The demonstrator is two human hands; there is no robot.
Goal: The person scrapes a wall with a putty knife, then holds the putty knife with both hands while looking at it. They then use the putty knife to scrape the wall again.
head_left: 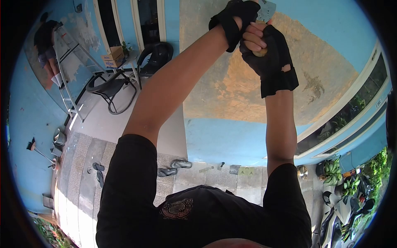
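Observation:
Both arms reach up to a wall whose blue paint gives way to a large bare, brownish patch. My right hand, in a black fingerless glove, is closed around the pale rounded handle of a scraper. The scraper's grey, speckled blade shows above the fist, near the wall. Beside the blade is my left hand, also in a black glove. Its fingers are hidden, so its grip and any contact with the scraper cannot be made out.
Another person stands on a ladder at far left. Black chairs and a cardboard box stand nearby. Sandals and small flat items lie on the paving below. Plants and a motorbike are at right.

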